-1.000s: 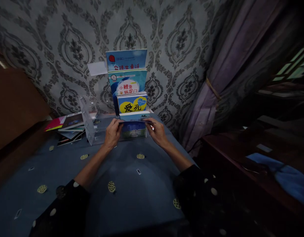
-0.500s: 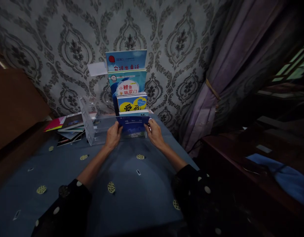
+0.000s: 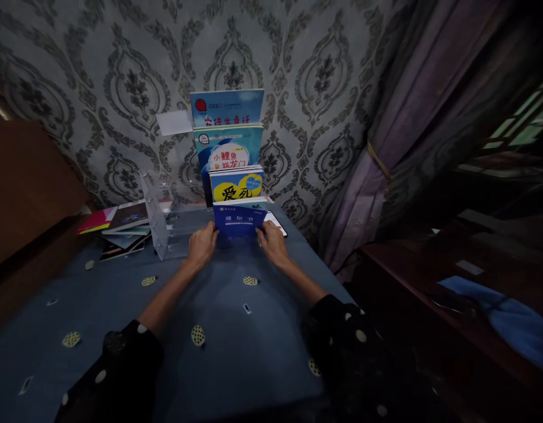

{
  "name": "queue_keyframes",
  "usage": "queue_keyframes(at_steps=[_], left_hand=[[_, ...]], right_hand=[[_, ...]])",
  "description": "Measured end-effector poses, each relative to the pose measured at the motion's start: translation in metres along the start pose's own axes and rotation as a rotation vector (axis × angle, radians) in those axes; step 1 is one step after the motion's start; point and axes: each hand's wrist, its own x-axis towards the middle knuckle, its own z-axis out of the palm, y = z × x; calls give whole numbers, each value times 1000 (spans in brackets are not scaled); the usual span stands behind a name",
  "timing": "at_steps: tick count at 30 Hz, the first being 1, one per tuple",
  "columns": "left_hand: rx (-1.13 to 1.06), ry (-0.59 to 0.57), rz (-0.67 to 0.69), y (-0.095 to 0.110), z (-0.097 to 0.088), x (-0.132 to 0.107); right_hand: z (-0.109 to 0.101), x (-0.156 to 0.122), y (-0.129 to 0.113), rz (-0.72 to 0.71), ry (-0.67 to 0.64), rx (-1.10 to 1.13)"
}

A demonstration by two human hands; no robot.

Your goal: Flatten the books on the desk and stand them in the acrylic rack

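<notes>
While both hands (image 3: 203, 244) grip the blue booklet (image 3: 238, 228), its cover reads "通知书".

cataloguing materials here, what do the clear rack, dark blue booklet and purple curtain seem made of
Clear rack: likely plastic, glossy; see-through, with small bright glints.
Dark blue booklet: probably paper or card, smooth-looking; flat, with printed pale lettering.
Purple curtain: fabric, sheen hard to judge; hangs in folds.
</notes>
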Motion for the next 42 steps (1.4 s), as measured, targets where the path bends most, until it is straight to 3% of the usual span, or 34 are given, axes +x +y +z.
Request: queue_keyframes(at_steps=[9,18,42], left_hand=[[149,-33,-26,8,-5,-2],[33,-31,-53,13,-8,-3],[44,-114,-52,19,-16,-5]], right_hand=[[2,-4,1,86,68,-51],[5,-7,-3,84,200,41],[8,-8,-5,87,158,93]])
